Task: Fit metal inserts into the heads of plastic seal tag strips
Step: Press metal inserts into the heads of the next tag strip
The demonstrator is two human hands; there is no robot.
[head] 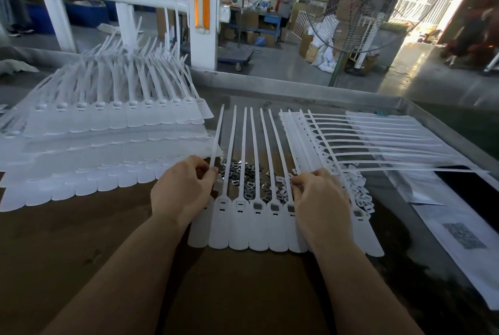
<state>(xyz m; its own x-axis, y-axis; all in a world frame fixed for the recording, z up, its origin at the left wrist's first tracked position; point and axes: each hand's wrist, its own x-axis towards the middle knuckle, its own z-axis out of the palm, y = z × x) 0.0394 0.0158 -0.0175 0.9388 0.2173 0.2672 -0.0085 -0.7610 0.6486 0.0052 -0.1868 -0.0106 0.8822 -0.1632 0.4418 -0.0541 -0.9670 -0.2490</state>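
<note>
1. Nearest us on the table [108,240] lies the joined seal tag strip [256,229]: thin white plastic, light and bendy, we judge.
2. Our left hand [181,191] pinches the strip's leftmost tail; our right hand [321,199] curls over its right heads, contents hidden.
3. Just beyond the heads lies the pile of metal inserts [243,175]: small, slick; best pinched by their edges.
4. Beyond, left of the strip, are stacked strips [108,129].

A brown worktable [81,253] carries a joined strip of seal tags [259,237]. Behind it lies a metal insert pile [243,172]; left, stacked tag sheets [108,145]; right, more strips [364,140].
</note>
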